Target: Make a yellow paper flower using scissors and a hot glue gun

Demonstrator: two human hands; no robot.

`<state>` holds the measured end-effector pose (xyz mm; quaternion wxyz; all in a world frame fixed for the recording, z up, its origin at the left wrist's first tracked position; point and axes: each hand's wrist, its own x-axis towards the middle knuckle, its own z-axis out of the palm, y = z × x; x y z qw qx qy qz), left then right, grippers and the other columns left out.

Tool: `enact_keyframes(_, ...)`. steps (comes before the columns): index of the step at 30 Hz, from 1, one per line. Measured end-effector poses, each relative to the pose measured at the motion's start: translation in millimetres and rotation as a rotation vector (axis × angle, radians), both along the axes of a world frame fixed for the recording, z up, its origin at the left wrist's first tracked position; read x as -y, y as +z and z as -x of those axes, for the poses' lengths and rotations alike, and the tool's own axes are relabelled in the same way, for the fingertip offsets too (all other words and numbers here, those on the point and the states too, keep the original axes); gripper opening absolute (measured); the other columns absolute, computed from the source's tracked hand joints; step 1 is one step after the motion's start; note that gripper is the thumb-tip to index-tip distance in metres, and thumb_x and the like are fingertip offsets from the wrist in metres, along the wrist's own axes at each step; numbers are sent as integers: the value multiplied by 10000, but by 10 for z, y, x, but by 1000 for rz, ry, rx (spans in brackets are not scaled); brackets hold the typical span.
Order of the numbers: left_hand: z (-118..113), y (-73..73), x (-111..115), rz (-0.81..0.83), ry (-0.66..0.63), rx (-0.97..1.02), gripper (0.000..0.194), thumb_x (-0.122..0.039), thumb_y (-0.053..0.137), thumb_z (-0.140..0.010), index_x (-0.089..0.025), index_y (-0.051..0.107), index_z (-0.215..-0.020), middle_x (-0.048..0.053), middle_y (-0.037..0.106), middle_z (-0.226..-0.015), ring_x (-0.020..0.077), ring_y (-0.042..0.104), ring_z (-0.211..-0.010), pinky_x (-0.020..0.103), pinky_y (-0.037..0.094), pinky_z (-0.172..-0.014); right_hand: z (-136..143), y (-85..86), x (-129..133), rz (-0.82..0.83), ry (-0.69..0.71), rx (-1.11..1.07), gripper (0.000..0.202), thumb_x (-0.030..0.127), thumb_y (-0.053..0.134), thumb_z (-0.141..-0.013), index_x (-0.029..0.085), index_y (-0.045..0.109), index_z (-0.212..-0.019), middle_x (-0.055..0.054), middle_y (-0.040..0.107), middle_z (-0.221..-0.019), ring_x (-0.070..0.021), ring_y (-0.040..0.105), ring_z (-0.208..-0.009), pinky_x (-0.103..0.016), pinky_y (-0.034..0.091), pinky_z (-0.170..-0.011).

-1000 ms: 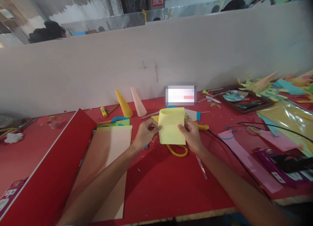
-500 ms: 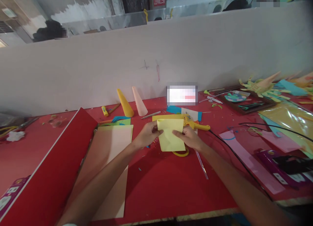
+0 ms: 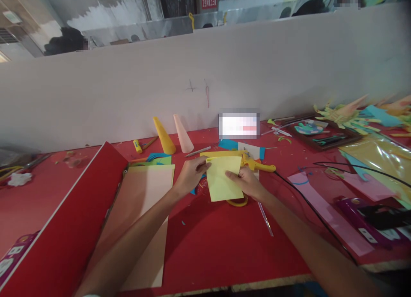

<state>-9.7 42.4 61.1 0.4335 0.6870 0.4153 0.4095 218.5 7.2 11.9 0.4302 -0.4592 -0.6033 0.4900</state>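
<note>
Red bench [image 3: 205, 254], pale partition [image 3: 128, 87] behind, left hand [image 3: 192, 175] pinching yellow paper [image 3: 221, 187] at upper-left corner, right hand [image 3: 251, 182] clamped on right edge

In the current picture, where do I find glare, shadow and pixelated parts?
Head view: the plastic film glares; head view: shadow darkens part of the peach paper; head view: pixels cover the bright panel and patches near the top; head view: yellow paper shows no glare.

Red-topped bench [image 3: 224, 254] running up to a pale grey partition [image 3: 128, 87]. Along the partition's top, a see-through strip [image 3: 171, 27]; beyond the partition, a wall [image 3: 109, 10] patchy with white, a dark panel [image 3: 176, 1], a red sign [image 3: 209, 1]; above the partition's left end, a slatted grille [image 3: 7, 37].
</note>
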Motion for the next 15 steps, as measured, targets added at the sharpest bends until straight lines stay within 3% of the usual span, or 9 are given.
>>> enact_keyframes(3,37,62,-10,-72,14,-41,221,-374,732,-872,-189,755,-990,37,706,-775,175,629,-708,293,526,-657,8,-35,4,11,23,15,575,686,683,-866,136,785,-997,-130,814,-939,-268,750,-784,-323,578,-601)
enact_keyframes(8,58,177,3,-41,-16,-12,321,-479,664,-931,-178,772,-953,77,770,-886,212,713,-753,323,609,-676,43,-35,22,-30,25,13,603,709,627,-898,143,781,-1037,-132,813,-985,-268,748,-819,-315,581,-608)
enact_keyframes(15,43,124,-15,66,-5,64,386,-532,680,-926,-175,763,-1046,80,792,-922,239,758,-825,349,657,-720,51,11,36,-54,-5,72,597,705,623,-890,142,777,-1020,-131,810,-961,-276,741,-801,-305,556,-566)
